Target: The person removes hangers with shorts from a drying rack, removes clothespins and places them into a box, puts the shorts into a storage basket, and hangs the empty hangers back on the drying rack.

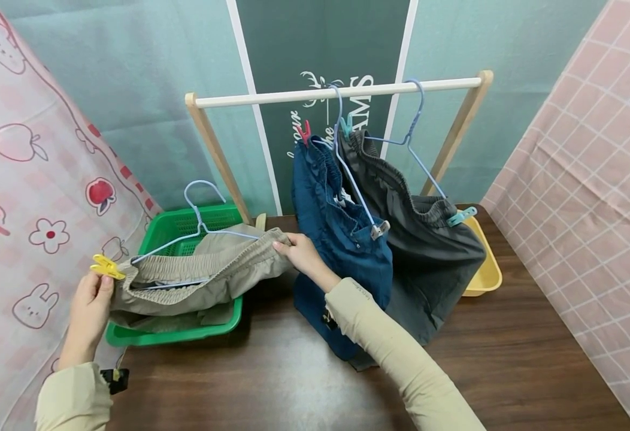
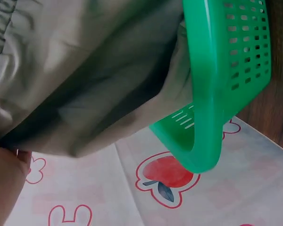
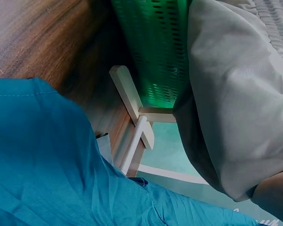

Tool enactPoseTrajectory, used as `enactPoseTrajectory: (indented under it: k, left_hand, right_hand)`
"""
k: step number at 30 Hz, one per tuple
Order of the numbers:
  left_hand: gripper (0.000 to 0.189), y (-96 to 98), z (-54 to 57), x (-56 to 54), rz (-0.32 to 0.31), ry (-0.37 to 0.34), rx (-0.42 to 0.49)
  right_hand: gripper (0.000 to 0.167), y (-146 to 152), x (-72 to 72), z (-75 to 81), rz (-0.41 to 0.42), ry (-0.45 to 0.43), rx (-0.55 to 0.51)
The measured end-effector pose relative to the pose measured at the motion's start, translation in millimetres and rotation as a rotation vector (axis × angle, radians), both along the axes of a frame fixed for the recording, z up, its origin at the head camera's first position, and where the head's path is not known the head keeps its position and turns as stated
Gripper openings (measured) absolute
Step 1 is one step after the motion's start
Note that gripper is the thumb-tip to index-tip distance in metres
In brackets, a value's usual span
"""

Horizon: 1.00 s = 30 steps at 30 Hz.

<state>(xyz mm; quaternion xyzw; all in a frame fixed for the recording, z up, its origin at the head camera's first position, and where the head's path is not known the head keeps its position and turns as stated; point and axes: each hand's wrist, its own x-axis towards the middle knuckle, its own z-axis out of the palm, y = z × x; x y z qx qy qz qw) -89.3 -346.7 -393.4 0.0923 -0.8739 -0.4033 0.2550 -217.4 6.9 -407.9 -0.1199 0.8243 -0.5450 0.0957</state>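
Beige elastic-waisted pants (image 1: 256,266) are spread on a light-blue hanger (image 1: 199,224) over the green basket (image 1: 185,338). A yellow clothespin (image 1: 107,266) clips the waistband's left end to the hanger. Right beneath that clothespin, my left hand (image 1: 90,302) grips the waistband corner; in the left wrist view its fingers (image 2: 4,165) sit at the cloth's edge. My right hand (image 1: 301,254) pinches the waistband's other end, thumb on top, beside the hanger's right arm. Part of the pants hangs down into the basket.
Blue pants (image 1: 320,221) and dark grey pants (image 1: 417,257) hang from a white-barred rack (image 1: 293,96), close to my right forearm. A yellow basin (image 1: 487,275) stands behind them on the brown table (image 1: 229,383). Patterned cloth (image 1: 51,179) borders the left side.
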Motion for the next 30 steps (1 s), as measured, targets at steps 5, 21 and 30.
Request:
enactPoseTrajectory:
  k: [5,21,30]
  left_hand:
    - [0.019,4.6,1.1,-0.6,0.088,0.065,-0.064]
    - [0.036,2.6,14.6,5.6,0.321,0.244,0.046]
    - [0.044,-2.8,21.0,16.3,0.488,0.344,0.182]
  right_hand:
    - [0.030,-4,1.9,-3.3,0.010,0.003,0.007]
    - [0.043,-6,1.9,-2.5,0.083,-0.031,0.051]
    - [0.042,-2,-0.2,-3.2,0.097,-0.050,-0.020]
